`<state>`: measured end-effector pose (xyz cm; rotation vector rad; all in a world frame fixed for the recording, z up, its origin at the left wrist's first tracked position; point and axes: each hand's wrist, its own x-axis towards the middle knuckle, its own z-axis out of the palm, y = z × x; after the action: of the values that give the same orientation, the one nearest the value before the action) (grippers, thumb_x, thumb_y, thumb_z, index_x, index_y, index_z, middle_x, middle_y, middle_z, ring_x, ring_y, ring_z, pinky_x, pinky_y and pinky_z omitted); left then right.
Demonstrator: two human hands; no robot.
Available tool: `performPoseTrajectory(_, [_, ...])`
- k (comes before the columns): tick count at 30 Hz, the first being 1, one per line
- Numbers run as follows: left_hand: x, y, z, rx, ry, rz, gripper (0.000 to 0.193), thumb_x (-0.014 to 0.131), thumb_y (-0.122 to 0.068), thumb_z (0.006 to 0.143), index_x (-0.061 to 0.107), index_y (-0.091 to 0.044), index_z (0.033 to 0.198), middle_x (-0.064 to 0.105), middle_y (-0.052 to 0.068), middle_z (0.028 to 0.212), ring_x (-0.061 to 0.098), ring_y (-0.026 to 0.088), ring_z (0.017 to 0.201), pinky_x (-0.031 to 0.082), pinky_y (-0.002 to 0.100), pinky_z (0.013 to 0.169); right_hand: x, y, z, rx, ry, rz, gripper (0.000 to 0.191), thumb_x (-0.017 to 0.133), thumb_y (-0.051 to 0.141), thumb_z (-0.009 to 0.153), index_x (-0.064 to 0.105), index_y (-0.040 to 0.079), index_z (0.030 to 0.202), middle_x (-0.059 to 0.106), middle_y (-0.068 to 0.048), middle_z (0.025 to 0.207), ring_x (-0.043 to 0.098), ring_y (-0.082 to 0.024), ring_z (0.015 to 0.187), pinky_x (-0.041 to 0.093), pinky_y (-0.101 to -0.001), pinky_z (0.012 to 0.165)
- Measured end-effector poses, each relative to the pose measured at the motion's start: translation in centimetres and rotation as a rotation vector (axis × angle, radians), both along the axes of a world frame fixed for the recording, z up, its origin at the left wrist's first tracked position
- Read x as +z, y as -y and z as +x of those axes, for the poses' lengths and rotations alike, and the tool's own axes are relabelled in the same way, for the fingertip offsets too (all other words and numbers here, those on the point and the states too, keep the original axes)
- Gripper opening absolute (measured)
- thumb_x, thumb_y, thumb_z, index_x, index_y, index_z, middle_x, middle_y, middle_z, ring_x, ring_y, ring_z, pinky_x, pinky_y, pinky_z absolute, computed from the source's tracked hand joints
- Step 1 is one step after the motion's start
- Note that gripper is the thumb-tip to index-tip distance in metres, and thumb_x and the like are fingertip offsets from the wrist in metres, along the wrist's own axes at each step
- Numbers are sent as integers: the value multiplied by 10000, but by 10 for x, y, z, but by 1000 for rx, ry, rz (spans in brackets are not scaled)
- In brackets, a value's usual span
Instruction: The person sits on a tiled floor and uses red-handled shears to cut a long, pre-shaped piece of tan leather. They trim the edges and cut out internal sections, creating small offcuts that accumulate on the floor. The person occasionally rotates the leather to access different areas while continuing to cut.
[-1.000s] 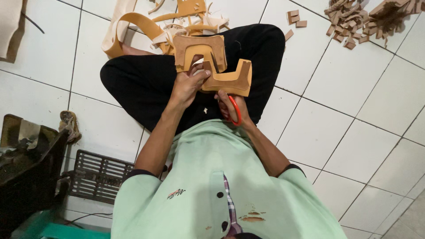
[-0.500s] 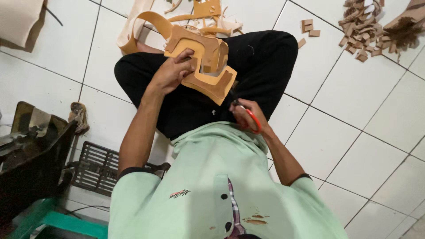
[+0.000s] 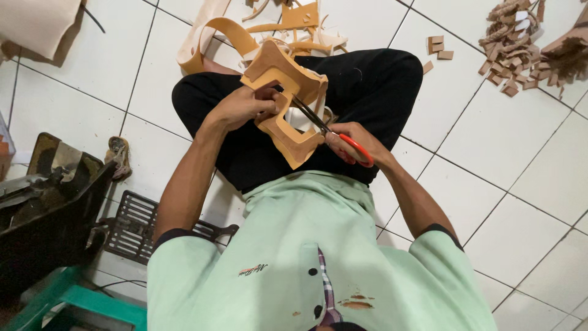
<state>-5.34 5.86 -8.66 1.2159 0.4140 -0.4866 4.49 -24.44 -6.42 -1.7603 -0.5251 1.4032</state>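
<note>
I see left hand [image 3: 242, 107] gripping tan cutout [image 3: 283, 104]; right hand [image 3: 350, 142] clenched on scissors [image 3: 331, 132], blades inside it. Risk: blades near left fingers, possible nick.

Mint-green polo shirt [image 3: 288, 245], short sleeves with dark cuff bands. Checked lining inside placket, dark buttons. Small embroidered mark on chest, few rust-brown stains near hem. Black trousers [image 3: 367, 86]. Forearms bare. No watch or rings visible on left hand [image 3: 242, 107] or right hand [image 3: 352, 144].
</note>
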Motion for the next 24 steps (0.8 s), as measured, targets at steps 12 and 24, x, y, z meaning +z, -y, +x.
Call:
performPoseTrajectory(12, [5, -8, -25, 440, 141, -153, 374, 680, 28, 932, 546, 101, 1273, 661, 62, 1022, 651, 156, 921, 567, 292, 835, -17, -6, 12, -324, 125, 185, 454, 514, 381, 1084, 569, 20, 814, 465, 0, 519, 431, -83, 379, 346, -233, 355])
performPoseTrajectory(24, [3, 34, 13, 928, 447, -444, 185, 705, -18, 1004, 631, 70, 1150, 721, 124, 1077, 708, 166, 948, 583, 304, 877, -3, -55, -27, -395, 30, 396, 281, 553, 263, 1071, 636, -5, 1068, 513, 26, 616, 477, -52, 473, 379, -204, 433])
